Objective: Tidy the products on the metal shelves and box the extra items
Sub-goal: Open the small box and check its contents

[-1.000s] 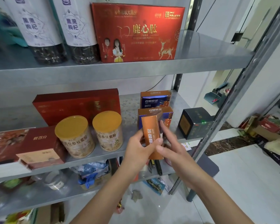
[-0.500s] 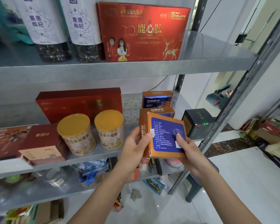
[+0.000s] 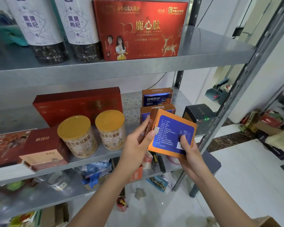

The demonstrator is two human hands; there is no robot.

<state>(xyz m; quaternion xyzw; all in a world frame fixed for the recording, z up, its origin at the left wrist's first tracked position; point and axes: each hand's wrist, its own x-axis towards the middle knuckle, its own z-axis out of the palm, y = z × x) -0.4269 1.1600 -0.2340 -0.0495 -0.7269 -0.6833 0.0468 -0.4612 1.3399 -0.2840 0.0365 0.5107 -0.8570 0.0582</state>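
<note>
Turned since a second ago, before the shelf and its matching boxes, the box shows its blue back. My left hand and right hand grip its sides. Sorting step, I judge; next, face it forward and shelve.

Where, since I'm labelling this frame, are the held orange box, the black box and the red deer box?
held orange box (image 3: 169, 129), head view, blue back panel
black box (image 3: 199, 113), head view, top face
red deer box (image 3: 138, 30), head view, front face
</note>
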